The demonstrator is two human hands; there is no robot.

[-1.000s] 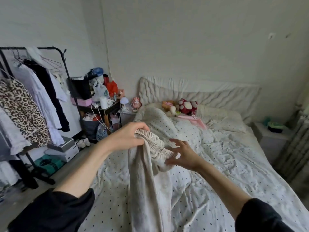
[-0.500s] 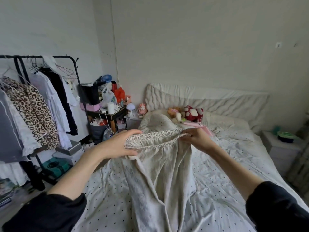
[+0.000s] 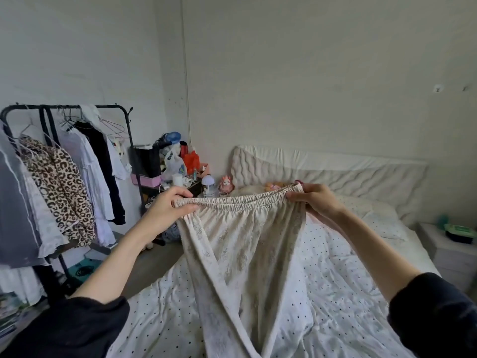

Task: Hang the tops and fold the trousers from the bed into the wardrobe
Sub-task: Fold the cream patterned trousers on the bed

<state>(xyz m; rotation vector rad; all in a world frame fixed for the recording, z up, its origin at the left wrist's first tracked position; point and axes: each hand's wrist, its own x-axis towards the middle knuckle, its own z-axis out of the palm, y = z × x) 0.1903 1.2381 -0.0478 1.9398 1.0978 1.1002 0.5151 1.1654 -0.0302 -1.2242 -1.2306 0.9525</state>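
Over on the left stands a black clothes rack [image 3: 67, 107] with tops hanging on it. One is a spotted leopard top [image 3: 60, 184], next to it is a white shirt [image 3: 89, 177], and then a black top [image 3: 104, 166]. A few bare wire hangers [image 3: 113, 126] hang at the end of the rail.

Just past the rack is a small table [image 3: 180, 182] piled with stuff: a black bag [image 3: 145, 161], a pink box [image 3: 145, 180], a white plastic bag and something orange. A little lamp [image 3: 208, 183] and a pink toy [image 3: 226, 184] sit beside the bed's head.

In the middle, the person holds up a pair of cream trousers [image 3: 240, 249] in the air over the bed [image 3: 348, 280]. The left hand [image 3: 167, 209] pinches the left end of the stretchy waistband, thumb on top and fingers curled under. The right hand [image 3: 313, 200] grips the right end the same way. The waistband is pulled out wide and flat between the two hands. The legs hang down, cross over each other, and reach the bed cover near the bottom. Both arms wear dark sleeves pushed up.

The bed has a white cover with little black dots and a puffy white headboard [image 3: 335, 174]. A dotted pillow [image 3: 371, 218] lies by the right arm.

On the far right is a white bedside table [image 3: 449, 254] with a green thing on top.
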